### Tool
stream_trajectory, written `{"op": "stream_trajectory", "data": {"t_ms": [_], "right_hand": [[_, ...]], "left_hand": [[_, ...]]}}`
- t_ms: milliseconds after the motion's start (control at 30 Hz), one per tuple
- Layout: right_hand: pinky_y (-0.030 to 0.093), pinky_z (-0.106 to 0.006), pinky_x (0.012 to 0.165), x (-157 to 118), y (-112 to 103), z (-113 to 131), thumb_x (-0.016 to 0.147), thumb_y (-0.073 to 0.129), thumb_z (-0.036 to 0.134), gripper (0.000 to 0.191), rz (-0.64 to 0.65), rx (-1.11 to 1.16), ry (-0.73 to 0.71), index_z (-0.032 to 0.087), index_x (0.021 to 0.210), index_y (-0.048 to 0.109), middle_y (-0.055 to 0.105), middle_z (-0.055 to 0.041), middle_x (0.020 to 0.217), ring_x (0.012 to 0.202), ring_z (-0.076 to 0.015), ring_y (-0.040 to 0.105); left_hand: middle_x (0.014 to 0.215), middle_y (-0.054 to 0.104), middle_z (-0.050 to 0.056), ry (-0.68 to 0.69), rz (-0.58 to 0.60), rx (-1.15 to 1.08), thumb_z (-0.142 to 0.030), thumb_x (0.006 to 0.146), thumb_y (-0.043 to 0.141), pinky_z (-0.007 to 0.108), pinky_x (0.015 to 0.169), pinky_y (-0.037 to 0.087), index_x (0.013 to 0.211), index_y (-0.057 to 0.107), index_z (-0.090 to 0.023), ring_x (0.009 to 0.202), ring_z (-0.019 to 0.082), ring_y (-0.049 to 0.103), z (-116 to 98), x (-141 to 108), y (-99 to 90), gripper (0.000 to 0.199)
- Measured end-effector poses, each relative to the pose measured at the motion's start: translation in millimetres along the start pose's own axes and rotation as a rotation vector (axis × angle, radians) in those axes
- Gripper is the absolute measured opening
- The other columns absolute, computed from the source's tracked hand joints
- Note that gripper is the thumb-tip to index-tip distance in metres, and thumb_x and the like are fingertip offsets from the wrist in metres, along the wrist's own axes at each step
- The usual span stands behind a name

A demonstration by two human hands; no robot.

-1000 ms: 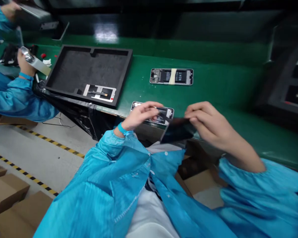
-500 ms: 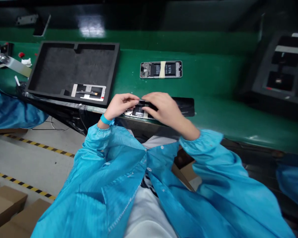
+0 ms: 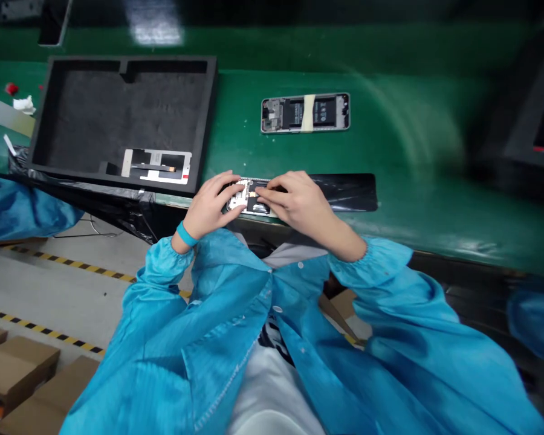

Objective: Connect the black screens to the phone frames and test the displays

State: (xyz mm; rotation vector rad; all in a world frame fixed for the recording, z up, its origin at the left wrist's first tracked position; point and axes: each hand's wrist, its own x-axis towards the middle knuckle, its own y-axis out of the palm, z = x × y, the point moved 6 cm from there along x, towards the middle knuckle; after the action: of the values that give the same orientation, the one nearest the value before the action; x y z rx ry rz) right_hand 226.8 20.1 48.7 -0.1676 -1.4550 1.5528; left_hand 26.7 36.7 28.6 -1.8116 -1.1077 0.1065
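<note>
An opened phone (image 3: 248,205) lies at the front edge of the green bench, its inner parts facing up. My left hand (image 3: 208,205) straddles the phone's left end, thumb by the near edge and fingers toward the far edge, gripping it. Over the middle of the phone, my right hand (image 3: 299,199) is closed in a pinch beside a small gold-coloured connector (image 3: 253,194). Whatever is between those fingertips is too small to make out. A glossy black screen panel (image 3: 351,192) lies flat to the right, its left end hidden behind my right hand.
Farther back lies another opened phone (image 3: 294,113) with a cream strip across its battery. On the left, a black foam tray (image 3: 211,121) holds a screen part with a flex cable (image 3: 156,167). A blurred dark tray (image 3: 517,127) stands at right. A blue sleeve (image 3: 22,205) shows at far left.
My left fingers have moved from a pinch near the phone's middle to its left end and spread apart. My right fingertips have closed together. The view has shifted slightly.
</note>
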Motion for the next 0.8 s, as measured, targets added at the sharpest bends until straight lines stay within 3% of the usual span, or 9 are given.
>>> {"op": "stream_trajectory", "data": {"t_ms": [233,467,667,800], "right_hand": [[0.044,-0.041,0.083,2.8,6.2,-0.8,0.111,0.056,0.039,0.033,0.078,0.017,0.153,0.024,0.114,0.085,0.074,-0.0105,0.098,0.092,-0.0233,0.063],[0.041,-0.039,0.080,5.6,6.3,-2.2,0.113,0.052,0.040,0.038,0.132,-0.016,0.122,0.023,0.115,0.085,0.072,-0.0103,0.098,0.090,-0.0226,0.061],[0.041,-0.040,0.083,5.0,10.1,-3.4,0.113,0.049,0.040,0.038,0.200,-0.028,0.119,0.026,0.121,0.084,0.072,-0.0104,0.101,0.093,-0.0235,0.060],[0.046,-0.043,0.087,7.2,7.7,3.1,0.113,0.047,0.045,0.042,0.207,-0.033,0.095,0.025,0.128,0.081,0.073,-0.0130,0.111,0.100,-0.0266,0.063]], "left_hand": [[0.141,0.069,0.015,-0.002,0.034,0.023,-0.044,0.107,0.062,0.056,0.122,0.049,0.135,0.070,-0.020,0.144,0.033,0.061,-0.7,-0.1,3.1,0.038],[0.149,0.065,0.015,0.022,0.125,0.076,-0.040,0.111,0.053,0.060,0.127,0.043,0.141,0.071,-0.023,0.150,0.034,0.054,-1.2,-2.4,10.3,0.038],[0.149,0.066,0.014,0.076,0.212,0.169,-0.039,0.113,0.046,0.056,0.126,0.046,0.143,0.069,-0.018,0.148,0.035,0.056,-4.7,4.7,10.5,0.043],[0.148,0.067,0.014,0.122,0.205,0.183,-0.041,0.114,0.046,0.053,0.122,0.051,0.143,0.069,-0.020,0.145,0.033,0.058,-2.7,4.2,8.7,0.043]]}}
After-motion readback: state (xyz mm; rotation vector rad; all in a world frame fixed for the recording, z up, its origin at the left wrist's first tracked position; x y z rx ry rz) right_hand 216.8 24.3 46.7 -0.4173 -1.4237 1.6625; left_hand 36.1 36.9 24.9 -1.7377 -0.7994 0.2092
